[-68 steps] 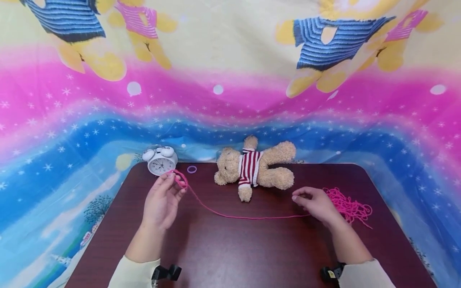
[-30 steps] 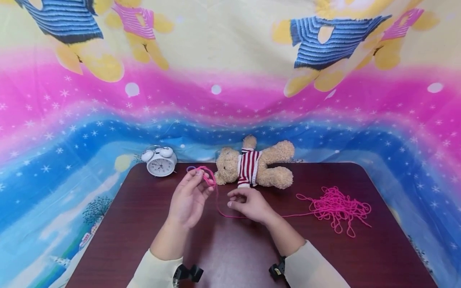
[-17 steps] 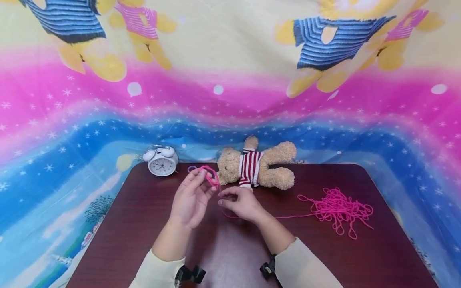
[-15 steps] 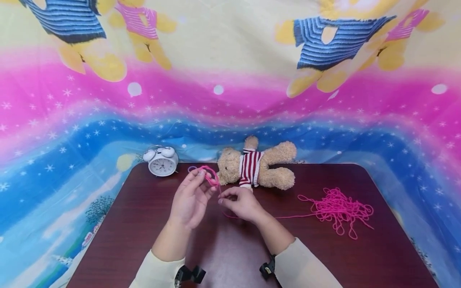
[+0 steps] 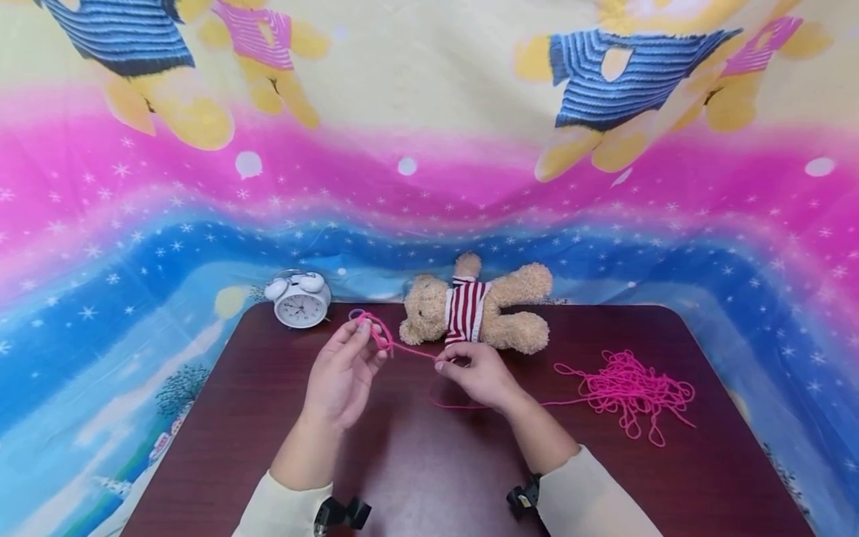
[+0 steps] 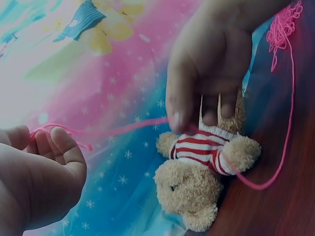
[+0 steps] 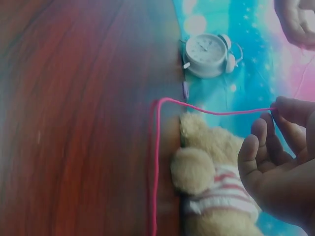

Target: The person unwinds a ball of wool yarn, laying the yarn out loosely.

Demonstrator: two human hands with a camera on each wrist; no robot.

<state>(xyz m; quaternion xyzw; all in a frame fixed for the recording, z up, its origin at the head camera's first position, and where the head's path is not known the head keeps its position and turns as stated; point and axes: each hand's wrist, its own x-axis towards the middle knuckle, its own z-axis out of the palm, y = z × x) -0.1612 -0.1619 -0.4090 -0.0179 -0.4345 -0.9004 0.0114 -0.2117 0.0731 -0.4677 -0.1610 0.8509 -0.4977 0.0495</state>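
Between thumb and fingers, my left hand [image 5: 340, 377] pinches a small bundle of looped pink yarn [image 5: 381, 337] above the table, left of centre. A short stretch of that strand runs right to my right hand [image 5: 482, 375], whose thumb and index finger pinch it; the right wrist view shows the yarn [image 7: 221, 113] leaving those fingertips. From there the strand drops to the table and trails right to a loose tangled pile of pink yarn [image 5: 637, 391]. Behind my right hand lies a teddy bear [image 5: 513, 328] in a red-and-white striped sweater, one arm hidden by the hand.
A white twin-bell alarm clock [image 5: 300, 307] stands at the table's back left corner. Next to it lies a purple ring [image 5: 356, 313], partly behind my left hand's yarn. The dark wooden table [image 5: 429, 477] meets a printed cloth backdrop [image 5: 429, 194] at its back edge.
My right hand came in from the yarn pile to my left hand, took the strand near the bundle, and has since drawn it rightward. My left hand shifted right, then slightly back left.
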